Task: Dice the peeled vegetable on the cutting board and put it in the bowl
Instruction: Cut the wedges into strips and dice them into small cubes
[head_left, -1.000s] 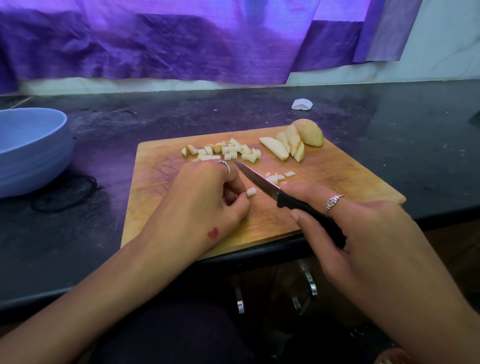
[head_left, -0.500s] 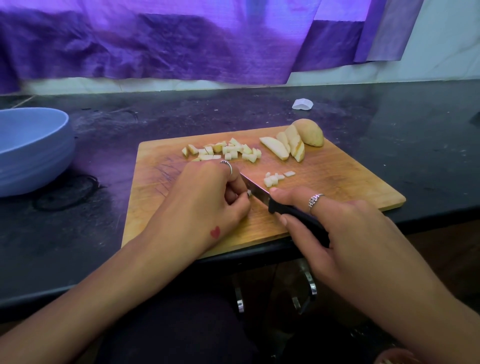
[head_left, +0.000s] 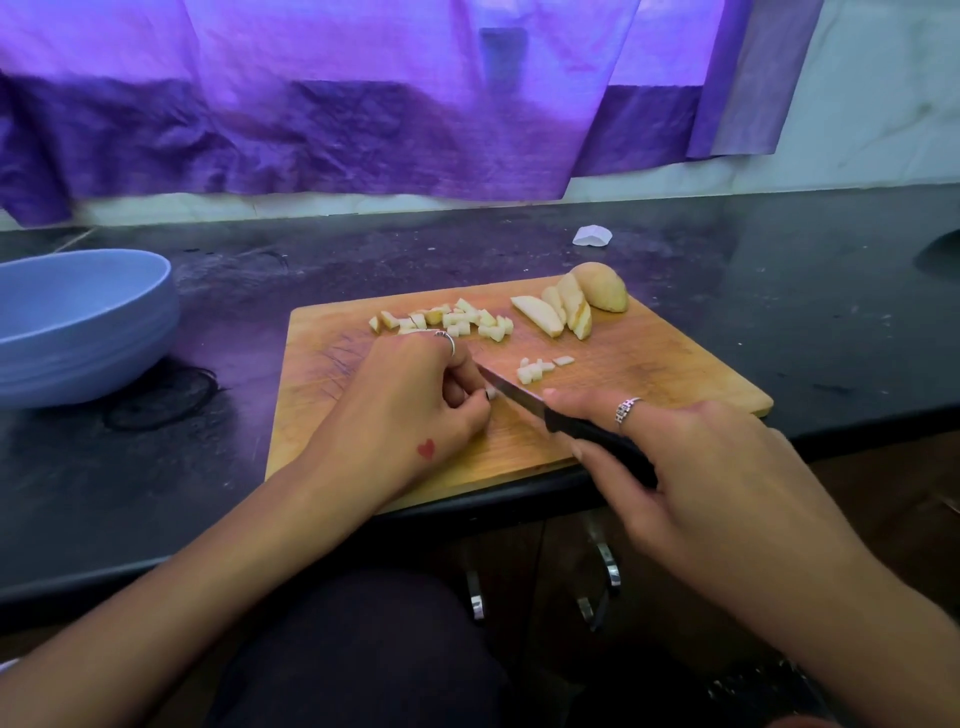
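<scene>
Fingers of our left hand (head_left: 410, 395) curl down over a small remnant of the vegetable, tips tucked back so the blade can run close beside them without nicking us; only a pale sliver of that piece (head_left: 491, 393) shows at the fingertips. Our right hand (head_left: 691, 467) wraps the black handle of the knife (head_left: 524, 402), forefinger laid forward along the top, which we judge steadies the short strokes. The blade slants across the wooden cutting board (head_left: 649, 374) with its tip hidden behind our left fingers. Just beyond the blade sits a small cluster of fresh dice (head_left: 537, 370), and farther back a longer row of cubes (head_left: 447, 319), pushed clear so the working patch stays open. Uncut slices and a rounded end piece (head_left: 571, 301) wait at the far right of the board. The blue bowl (head_left: 104, 332) stands on the dark tabletop (head_left: 779, 291) to the left, well apart from the board; whether anything is in it yet we cannot tell.
</scene>
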